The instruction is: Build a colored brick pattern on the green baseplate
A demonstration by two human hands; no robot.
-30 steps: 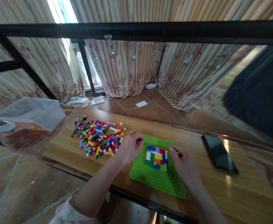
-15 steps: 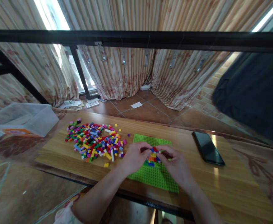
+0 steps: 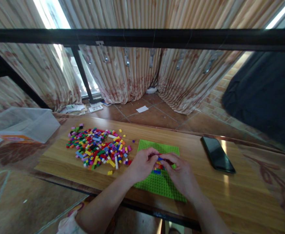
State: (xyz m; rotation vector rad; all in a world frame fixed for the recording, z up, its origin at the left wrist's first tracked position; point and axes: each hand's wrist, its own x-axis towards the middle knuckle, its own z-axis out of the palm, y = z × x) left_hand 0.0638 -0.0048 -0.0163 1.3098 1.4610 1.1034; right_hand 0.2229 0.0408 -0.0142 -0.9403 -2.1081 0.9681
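A green studded baseplate (image 3: pixel 157 187) lies on the wooden table, with a small cluster of coloured toy bricks (image 3: pixel 157 172) built on it. My left hand (image 3: pixel 144 164) is over the plate's left part, thumb and fingers curled together at the cluster; what they hold is hidden. From the other side my right hand (image 3: pixel 179 170) pinches at a small blue brick (image 3: pixel 160 159) above the cluster. The fingertips of both hands nearly meet there, covering much of the build. A bit of red shows just behind the blue brick.
Left of the plate spreads a loose pile of mixed bricks (image 3: pixel 97 148). A clear plastic bin (image 3: pixel 35 125) stands beyond the table's left end. To the right lies a black phone (image 3: pixel 217 154). A dark metal rail (image 3: pixel 142 38) crosses in front of striped curtains (image 3: pixel 130 74).
My right hand has shifted slightly left, its fingertips closer to my left hand. More of the brick cluster is now covered. The camera view has moved slightly.
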